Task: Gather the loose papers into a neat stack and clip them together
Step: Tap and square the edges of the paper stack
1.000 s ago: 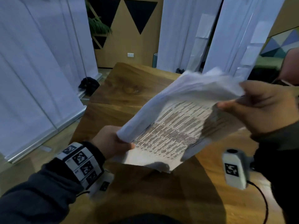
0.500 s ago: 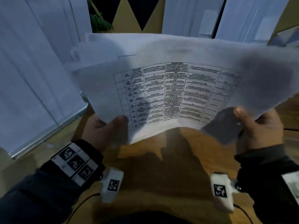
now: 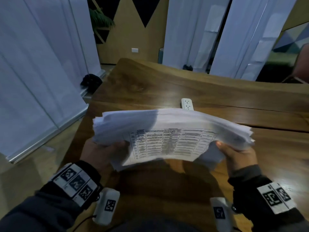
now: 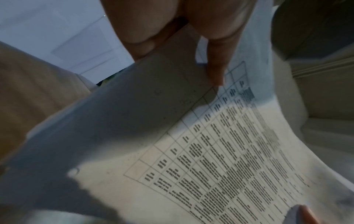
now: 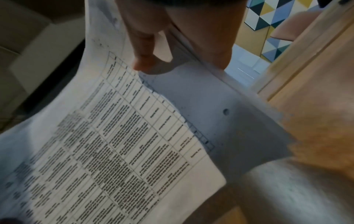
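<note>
A thick sheaf of white papers (image 3: 168, 128) with a printed table on the near sheet arches in the air over the wooden table (image 3: 167, 84). My left hand (image 3: 107, 151) grips its left end, thumb on the printed face. My right hand (image 3: 234, 153) grips the right end the same way. The sheet edges at both ends are uneven. In the left wrist view the thumb (image 4: 216, 72) presses on the table print of the papers (image 4: 210, 151). The right wrist view shows my thumb (image 5: 143, 60) on the papers (image 5: 114, 136). No clip is in view.
A white power strip (image 3: 187, 103) lies on the table just beyond the papers. White curtains (image 3: 33, 64) hang at the left and behind. A dark object (image 3: 91, 81) sits on the floor by the table's far left corner.
The papers, held crumpled and slanted a second ago, were lifted wide in front of the camera, then lowered. Both hands now hold them by the ends, nearer the table.
</note>
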Available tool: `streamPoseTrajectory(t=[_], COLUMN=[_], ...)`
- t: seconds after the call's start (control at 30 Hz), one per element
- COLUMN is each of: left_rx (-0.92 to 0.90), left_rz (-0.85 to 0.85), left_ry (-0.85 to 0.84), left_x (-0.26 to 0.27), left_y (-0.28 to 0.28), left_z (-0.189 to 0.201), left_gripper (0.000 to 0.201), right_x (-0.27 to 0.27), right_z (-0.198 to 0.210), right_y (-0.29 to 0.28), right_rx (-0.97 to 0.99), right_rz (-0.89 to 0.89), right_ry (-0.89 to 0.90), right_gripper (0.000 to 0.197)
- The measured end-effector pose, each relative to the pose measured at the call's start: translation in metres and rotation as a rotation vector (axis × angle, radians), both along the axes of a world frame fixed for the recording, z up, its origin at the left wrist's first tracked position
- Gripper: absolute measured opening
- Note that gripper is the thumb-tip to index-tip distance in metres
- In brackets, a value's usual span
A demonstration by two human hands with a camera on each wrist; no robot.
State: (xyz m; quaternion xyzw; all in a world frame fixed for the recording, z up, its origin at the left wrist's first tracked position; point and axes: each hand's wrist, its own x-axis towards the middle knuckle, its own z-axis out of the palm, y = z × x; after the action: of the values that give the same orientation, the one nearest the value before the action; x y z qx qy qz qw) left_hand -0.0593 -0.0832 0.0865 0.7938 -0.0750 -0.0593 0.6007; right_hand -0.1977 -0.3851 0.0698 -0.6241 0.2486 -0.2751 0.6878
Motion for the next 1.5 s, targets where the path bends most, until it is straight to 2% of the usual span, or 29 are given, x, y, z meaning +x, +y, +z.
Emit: streamPoseTrajectory(t=[0.13,0.2,0.27,0.3,0.33,0.37,0.43,0.5,0.57,0.67,0.8,0.87,0.93,0.97,1.07,1.17,1.23,1.33,1.43,1.5], left_rx=[0.029,0.062,0.087,0.056,-0.008,-0.093,-0.232,-0.305,-0.339,-0.358,-0.355,-0.375,-0.400,-0.407,-0.408,-0.363,-0.303,-0.304,-0.321,-0.330], left_rz=[-0.023,-0.002,0.009,0.006,-0.003,-0.018,-0.014,0.023,0.067,0.161,0.239,0.248,0.244,0.238,0.215,0.213,0.223,0.250,0.250,0.245], left_ry=[-0.028,0.014,0.048,0.042,0.025,0.005,-0.049,-0.077,-0.094,-0.091,-0.048,-0.032,-0.034,-0.042,-0.071,-0.088,-0.083,-0.028,-0.002,-0.006], left_x=[0.006,0.008,0.006,0.006,0.004,0.002,0.000,0.002,0.003,0.003,0.010,0.013,0.014,0.014,0.013,0.014,0.015,0.012,0.007,0.007], left_y=[0.003,0.002,0.000,0.000,0.000,0.000,0.000,-0.001,-0.008,-0.021,-0.022,-0.020,-0.020,-0.020,-0.021,-0.019,-0.018,-0.020,-0.024,-0.024], left_z=[0.000,-0.009,-0.013,-0.015,-0.014,-0.010,-0.002,0.003,0.007,0.011,0.004,0.003,0.002,0.002,0.004,0.003,0.002,0.001,0.004,0.005], left_gripper=[0.034,0.026,0.035,0.039,0.042,0.047,0.054,0.051,0.037,0.004,0.019,0.017,0.014,0.015,0.017,0.016,0.017,0.026,0.022,0.021], right_x=[-0.001,-0.001,-0.001,0.000,0.000,0.001,0.002,0.006,0.008,0.012,0.016,0.016,0.018,0.018,0.021,0.026,0.029,0.030,0.031,0.031], right_z=[-0.003,-0.010,-0.013,-0.014,-0.014,-0.014,-0.012,-0.007,0.001,0.006,0.012,0.014,0.017,0.017,0.018,0.016,0.013,0.011,0.013,0.015], right_y=[-0.003,-0.005,-0.008,-0.009,-0.009,-0.010,-0.010,-0.005,0.002,0.012,0.014,0.011,0.009,0.008,0.010,0.009,0.006,0.003,0.006,0.008], right_rx=[-0.005,-0.018,-0.060,-0.078,-0.097,-0.102,-0.061,-0.001,0.015,0.023,0.004,-0.042,-0.079,-0.059,-0.029,-0.038,-0.079,-0.037,-0.073,-0.149], right_rz=[0.100,0.126,0.104,0.104,0.110,0.113,0.102,0.103,0.074,0.005,-0.108,-0.144,-0.163,-0.142,-0.109,-0.149,-0.198,-0.227,-0.233,-0.223], right_ry=[-0.043,0.025,0.065,0.067,0.056,0.026,-0.073,-0.152,-0.182,-0.183,-0.159,-0.139,-0.105,-0.112,-0.127,-0.140,-0.103,-0.083,-0.159,-0.226], right_gripper=[0.075,0.088,0.107,0.107,0.100,0.083,0.033,0.020,0.045,0.052,0.038,0.022,0.017,0.016,0.029,0.015,0.019,0.019,0.014,0.021])
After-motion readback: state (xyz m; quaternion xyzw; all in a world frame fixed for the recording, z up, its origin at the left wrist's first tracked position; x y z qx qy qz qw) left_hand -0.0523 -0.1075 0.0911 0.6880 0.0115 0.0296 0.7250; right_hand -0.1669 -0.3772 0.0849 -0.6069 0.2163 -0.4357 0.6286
